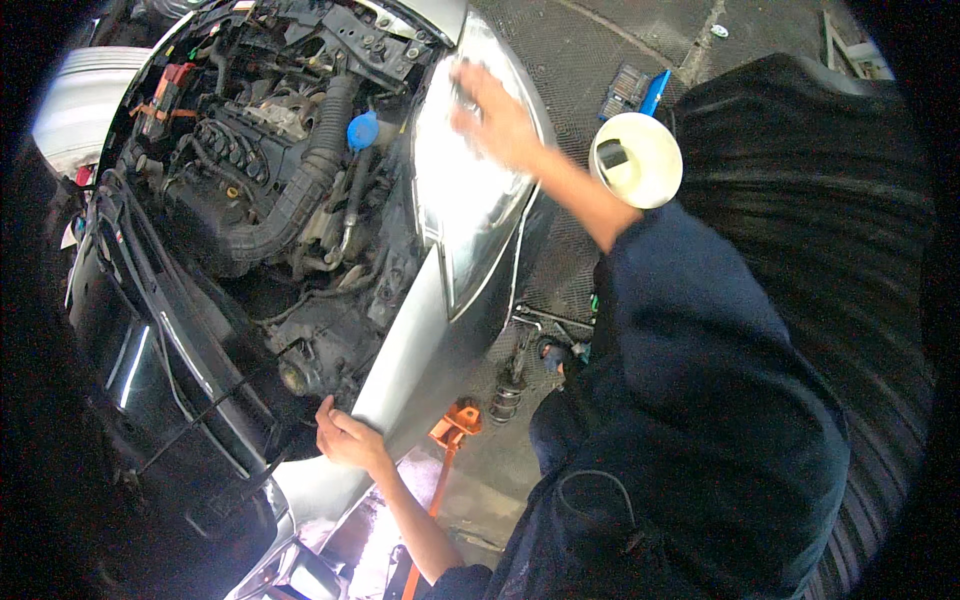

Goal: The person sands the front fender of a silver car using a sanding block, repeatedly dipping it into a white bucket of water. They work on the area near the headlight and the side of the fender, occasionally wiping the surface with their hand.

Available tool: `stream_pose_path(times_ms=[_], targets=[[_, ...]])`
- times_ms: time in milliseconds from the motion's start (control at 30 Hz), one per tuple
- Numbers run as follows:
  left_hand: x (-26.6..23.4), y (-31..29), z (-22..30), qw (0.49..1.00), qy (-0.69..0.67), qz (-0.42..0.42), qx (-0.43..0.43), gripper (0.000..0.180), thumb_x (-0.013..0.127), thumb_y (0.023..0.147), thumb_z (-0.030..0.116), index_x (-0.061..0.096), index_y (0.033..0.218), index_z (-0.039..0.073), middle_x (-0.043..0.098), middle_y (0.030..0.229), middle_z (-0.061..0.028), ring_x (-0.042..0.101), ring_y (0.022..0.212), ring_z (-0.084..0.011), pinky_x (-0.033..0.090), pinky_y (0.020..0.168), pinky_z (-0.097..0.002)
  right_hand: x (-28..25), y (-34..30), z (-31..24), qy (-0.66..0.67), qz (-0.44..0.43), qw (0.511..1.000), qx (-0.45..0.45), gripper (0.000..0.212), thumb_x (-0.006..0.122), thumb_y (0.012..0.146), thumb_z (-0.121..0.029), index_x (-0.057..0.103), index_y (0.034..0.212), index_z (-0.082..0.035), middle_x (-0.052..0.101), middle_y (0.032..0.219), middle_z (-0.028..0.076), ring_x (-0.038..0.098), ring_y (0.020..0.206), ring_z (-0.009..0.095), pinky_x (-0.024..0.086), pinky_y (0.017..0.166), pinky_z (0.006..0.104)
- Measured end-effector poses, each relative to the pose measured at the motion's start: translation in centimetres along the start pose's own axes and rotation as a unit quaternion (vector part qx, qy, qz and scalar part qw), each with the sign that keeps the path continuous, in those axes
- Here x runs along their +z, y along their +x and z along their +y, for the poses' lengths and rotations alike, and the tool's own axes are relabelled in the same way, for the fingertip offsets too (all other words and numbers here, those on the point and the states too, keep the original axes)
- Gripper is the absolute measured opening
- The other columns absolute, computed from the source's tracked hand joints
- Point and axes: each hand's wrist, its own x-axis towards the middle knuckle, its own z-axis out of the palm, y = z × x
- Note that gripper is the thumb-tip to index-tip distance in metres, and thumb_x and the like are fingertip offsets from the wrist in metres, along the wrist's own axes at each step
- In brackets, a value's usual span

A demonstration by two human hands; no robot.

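Observation:
My right hand (497, 118) is over the upper part of the car's headlight (465, 205), blurred by motion. Its thumb and fingers curl round something small and dark against the lens, too smeared to name. Lower down, my left hand (350, 438) rests on the top edge of the silver fender (405, 365), fingers stretched out and holding nothing. White glare covers much of the headlight lens.
The engine bay (250, 150) lies exposed at left, with a blue reservoir cap (363, 130). Right of the headlight is a pale bucket (660, 165) holding a dark block. A blue tool case (640, 92), an orange jack (457, 424) and a coil-spring strut (508, 390) are on the floor.

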Motion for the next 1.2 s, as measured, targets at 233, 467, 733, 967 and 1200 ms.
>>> stream_pose_path(times_ms=[233, 467, 733, 967, 1200], targets=[[0.1, 0.1, 0.6, 1.0, -0.018, 0.007, 0.007, 0.034, 0.046, 0.095, 0.025, 0.075, 0.108, 0.014, 0.074, 0.095, -0.0162, 0.066, 0.092, -0.0388, 0.049, 0.087, -0.0492, -3.4, -1.4, 0.9, -0.03, -0.123, 0.99, 0.053, 0.055, 0.041, 0.107, -0.039, 0.037, 0.156, -0.015, 0.031, 0.167, 0.009, 0.019, 0.157, 0.028, 0.004, 0.126, 0.0568], [-1.1, -0.4, -1.8, 1.0, 0.012, 0.017, 0.0, 0.032, 0.047, 0.095, 0.024, 0.075, 0.107, 0.015, 0.074, 0.095, -0.0131, 0.066, 0.094, -0.036, 0.049, 0.086, -0.0481, -4.4, -7.0, -9.6, -0.045, -0.291, 0.956, 0.001, 0.062, 0.032, 0.107, -0.044, 0.025, 0.162, -0.014, 0.015, 0.171, 0.009, 0.006, 0.159, 0.031, 0.01, 0.123, 0.0652], [0.0, -0.1, 0.1, 1.0, -0.013, -0.007, 0.008, 0.031, 0.049, 0.094, 0.022, 0.075, 0.11, 0.014, 0.074, 0.093, -0.014, 0.067, 0.093, -0.0331, 0.049, 0.089, -0.0454, -4.1, 2.9, 0.6, -0.031, -0.179, 0.977, 0.114, 0.071, 0.023, 0.108, -0.055, 0.021, 0.162, -0.009, 0.017, 0.169, 0.021, 0.011, 0.158, 0.03, 0.004, 0.127, 0.053], [0.1, -0.2, -0.7, 0.998, -0.021, 0.028, 0.049, 0.03, 0.048, 0.095, 0.019, 0.073, 0.109, 0.012, 0.072, 0.08, -0.0102, 0.068, 0.085, -0.0305, 0.049, 0.093, -0.0434, -6.2, 0.9, -2.9, -0.052, -0.299, 0.953, -0.018, 0.069, 0.03, 0.106, -0.058, 0.02, 0.164, -0.022, 0.01, 0.173, 0.006, 0.008, 0.159, 0.027, 0.005, 0.124, 0.0613], [-1.2, -0.1, -1.7, 0.999, -0.004, 0.032, 0.039, 0.028, 0.05, 0.093, 0.018, 0.074, 0.107, 0.013, 0.073, 0.079, -0.0105, 0.069, 0.081, -0.0303, 0.049, 0.094, -0.0416, -3.7, -4.1, -8.6, -0.046, -0.309, 0.941, -0.129, 0.069, 0.032, 0.105, -0.054, 0.017, 0.164, -0.021, 0.014, 0.172, 0.007, 0.008, 0.159, 0.03, 0.006, 0.123, 0.0646]])
